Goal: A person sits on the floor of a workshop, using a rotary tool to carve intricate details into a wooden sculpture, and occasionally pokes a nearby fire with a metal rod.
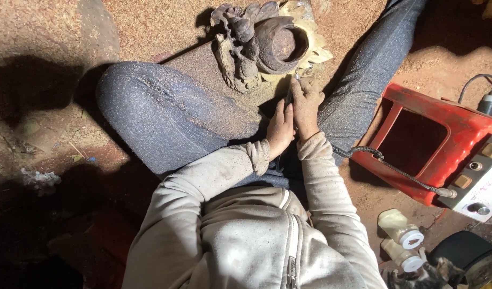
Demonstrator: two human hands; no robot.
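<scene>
I sit on a sawdust-covered floor with my legs bent. A dark carved wooden piece (259, 45) with curled, rounded shapes lies in front of me between my knees. My right hand (306, 104) grips a slim rotary hand tool (293, 88), and the tool's tip touches the lower right edge of the carving. My left hand (280, 130) rests against the right hand and the tool's rear, steadying it. A black flexible cable (388, 163) runs from my hands to the right. Both sleeves are dusty.
A red machine housing (441, 142) with a white control panel (484, 184) sits on the right, where the cable ends. Two small white-capped bottles (404, 230) lie below it. A dark round object (463, 251) is at the bottom right. Sawdust covers the ground.
</scene>
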